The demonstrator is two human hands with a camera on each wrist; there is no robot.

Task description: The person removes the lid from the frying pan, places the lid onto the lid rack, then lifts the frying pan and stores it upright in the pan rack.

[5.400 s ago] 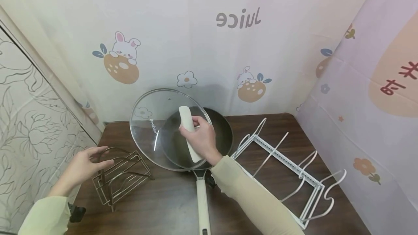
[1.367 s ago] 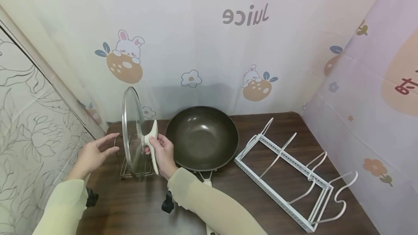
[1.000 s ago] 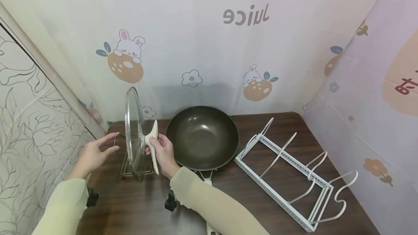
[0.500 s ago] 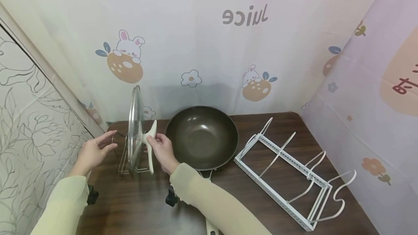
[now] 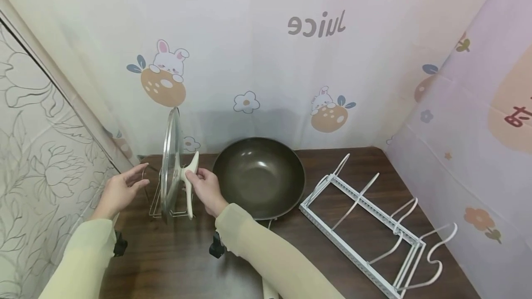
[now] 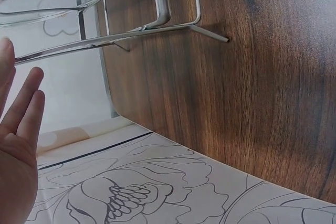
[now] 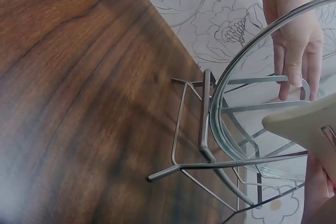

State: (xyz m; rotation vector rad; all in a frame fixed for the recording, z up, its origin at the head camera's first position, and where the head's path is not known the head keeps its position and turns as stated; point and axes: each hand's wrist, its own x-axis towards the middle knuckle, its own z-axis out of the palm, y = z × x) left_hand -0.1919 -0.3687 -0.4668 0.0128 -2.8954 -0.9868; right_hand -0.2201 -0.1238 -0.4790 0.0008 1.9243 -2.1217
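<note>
A glass lid (image 5: 170,163) stands on edge in a small wire rack (image 5: 154,203) at the table's left. My right hand (image 5: 194,178) pinches the lid's cream handle (image 5: 190,170) and steadies it. In the right wrist view the lid's rim (image 7: 231,124) sits between the wire rack's (image 7: 205,114) bars, with the cream handle (image 7: 310,124) at the right edge. My left hand (image 5: 137,180) is open, its straight fingertips (image 7: 294,80) touching the rack's far wire loop. The left wrist view shows the left hand's fingers (image 6: 23,108) spread below the rack (image 6: 157,24).
A dark wok (image 5: 259,176) sits just right of the lid, its cream handle under my right sleeve. A long white wire rack (image 5: 365,225) lies at the right. Patterned walls close the table (image 5: 174,262) at the back, left and right.
The lid, lifted off the wok earlier, now stands in the small rack and has tipped closer to upright over the last second. My left hand stays at the rack's side.
</note>
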